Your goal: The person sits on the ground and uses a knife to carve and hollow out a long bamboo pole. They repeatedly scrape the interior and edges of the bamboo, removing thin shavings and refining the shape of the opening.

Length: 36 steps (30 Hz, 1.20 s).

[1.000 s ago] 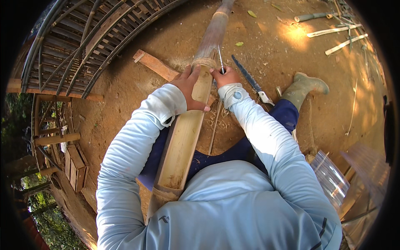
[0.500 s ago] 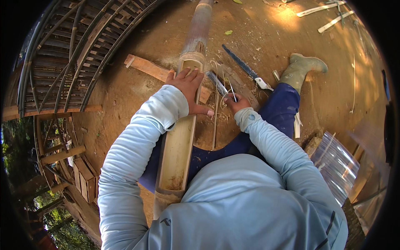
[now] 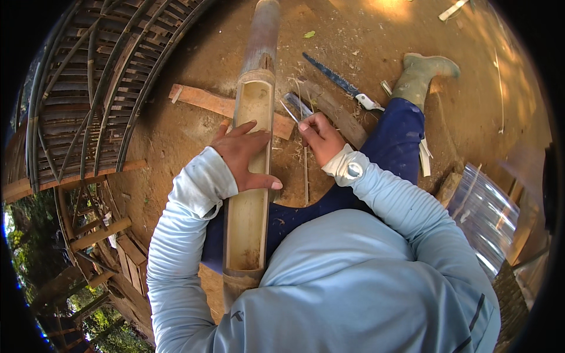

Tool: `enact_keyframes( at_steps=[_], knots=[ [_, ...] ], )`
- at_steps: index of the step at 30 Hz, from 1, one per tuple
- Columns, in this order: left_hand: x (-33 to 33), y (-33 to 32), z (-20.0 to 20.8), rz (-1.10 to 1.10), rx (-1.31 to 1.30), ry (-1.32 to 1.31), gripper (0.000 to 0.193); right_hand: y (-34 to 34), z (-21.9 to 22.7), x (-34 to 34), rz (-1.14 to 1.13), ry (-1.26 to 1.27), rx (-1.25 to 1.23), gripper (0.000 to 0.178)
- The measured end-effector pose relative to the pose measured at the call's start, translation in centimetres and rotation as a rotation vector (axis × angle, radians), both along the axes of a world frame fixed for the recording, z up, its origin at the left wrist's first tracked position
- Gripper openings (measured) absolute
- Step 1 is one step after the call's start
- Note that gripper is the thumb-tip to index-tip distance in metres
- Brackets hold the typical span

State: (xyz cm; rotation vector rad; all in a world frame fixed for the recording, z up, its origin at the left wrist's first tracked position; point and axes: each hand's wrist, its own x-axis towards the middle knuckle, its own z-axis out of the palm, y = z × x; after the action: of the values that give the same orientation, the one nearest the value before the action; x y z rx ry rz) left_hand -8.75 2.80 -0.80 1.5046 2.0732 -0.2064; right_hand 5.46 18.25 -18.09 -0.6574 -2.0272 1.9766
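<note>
A thick bamboo pole (image 3: 248,229) with a long trough cut along its top runs away from my lap. My left hand (image 3: 244,156) lies across that opening, fingers spread, with the thumb over the right rim. To the right of the pole, my right hand (image 3: 321,139) is closed on a thin, shiny, blade-like tool (image 3: 289,110) whose tip points up and left. Its exact kind is hard to make out, and the grip hides its other end. Beyond that hand, a wider metal blade (image 3: 299,103) lies on the ground.
A pruning saw (image 3: 341,82) with a white handle lies on the dirt near my boot (image 3: 428,73). An orange-brown board (image 3: 203,99) passes beneath the pole. Slatted bamboo framework (image 3: 100,76) stands at left, and a clear plastic sheet (image 3: 485,212) at right.
My left hand has slid nearer along the bamboo, uncovering the trough's far end. My right hand has shifted left toward the pole, and its tool now points up-left. The view has also shifted slightly.
</note>
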Motion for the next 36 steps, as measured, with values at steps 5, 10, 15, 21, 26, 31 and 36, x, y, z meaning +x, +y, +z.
enact_keyframes(
  at_steps=[5, 10, 15, 21, 26, 31, 36],
  knots=[
    [-2.4, -2.3, -0.4, 0.123, 0.5, -0.035, 0.09, -1.5, 3.3, 1.5, 0.16, 0.091, 0.279, 0.037],
    [-3.4, -1.7, -1.3, 0.083, 0.431, 0.051, 0.121, -2.9, 4.5, 1.9, 0.288, 0.172, 0.333, 0.037],
    [-3.8, -0.7, -2.9, 0.097, 0.35, -0.027, 0.139, -3.0, 4.7, 1.6, 0.302, 0.167, 0.321, 0.035],
    [-5.3, 0.0, -4.2, 0.116, 0.253, -0.065, 0.156, -2.5, 4.6, 1.2, 0.286, 0.162, 0.348, 0.033],
    [-6.3, 0.1, -5.3, 0.12, 0.319, -0.113, 0.156, -2.1, 4.5, 0.4, 0.276, 0.139, 0.351, 0.033],
    [-6.2, 0.9, -4.9, 0.152, 0.3, -0.141, 0.151, -1.4, 4.2, 0.0, 0.268, 0.145, 0.388, 0.034],
    [-6.5, 1.2, -5.1, 0.176, 0.317, -0.12, 0.144, -0.9, 4.3, -0.9, 0.278, 0.125, 0.395, 0.035]
  ],
)
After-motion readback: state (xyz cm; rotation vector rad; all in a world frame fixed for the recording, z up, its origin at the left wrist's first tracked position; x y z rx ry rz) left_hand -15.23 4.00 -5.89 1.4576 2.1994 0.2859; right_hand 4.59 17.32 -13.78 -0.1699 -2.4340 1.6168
